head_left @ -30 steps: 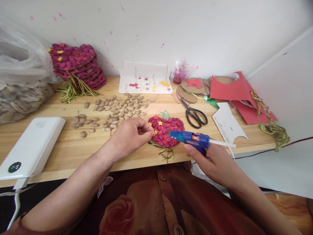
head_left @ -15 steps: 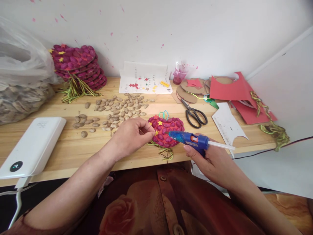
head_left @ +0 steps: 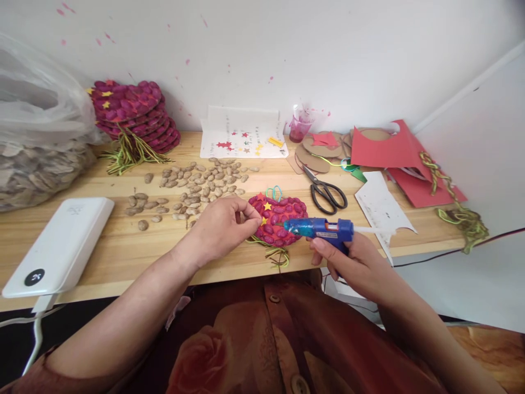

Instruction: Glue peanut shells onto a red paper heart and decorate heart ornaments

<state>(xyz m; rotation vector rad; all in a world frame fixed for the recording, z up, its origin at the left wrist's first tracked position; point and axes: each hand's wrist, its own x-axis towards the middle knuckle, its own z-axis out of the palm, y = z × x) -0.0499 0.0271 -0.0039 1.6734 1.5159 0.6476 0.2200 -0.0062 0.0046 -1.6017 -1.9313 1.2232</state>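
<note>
My left hand point(head_left: 227, 224) is closed in a pinch, with a small yellow star point(head_left: 263, 221) at its fingertips. It hovers at the left side of a round decoration point(head_left: 283, 210) covered with purple-painted peanuts. A yellow star and a red star lie on that piece, a turquoise loop sticks out at its top, and green yarn hangs below. My right hand point(head_left: 348, 260) grips a blue hot glue gun point(head_left: 322, 228), its nozzle pointing left over the decoration near the pinched fingers. A translucent glue stick protrudes from its rear.
Loose peanuts point(head_left: 205, 180) lie left of centre. Black scissors point(head_left: 327, 194), cardboard discs point(head_left: 314, 158), red card point(head_left: 383, 150) and yarn point(head_left: 463, 219) are on the right. A stack of purple decorations point(head_left: 135, 115), a peanut bag point(head_left: 41, 169) and a white power bank point(head_left: 61, 241) stand left.
The glue gun has swung to a more level angle, its nozzle now nearer my left fingertips. My left hand has shifted only slightly, still pinching.
</note>
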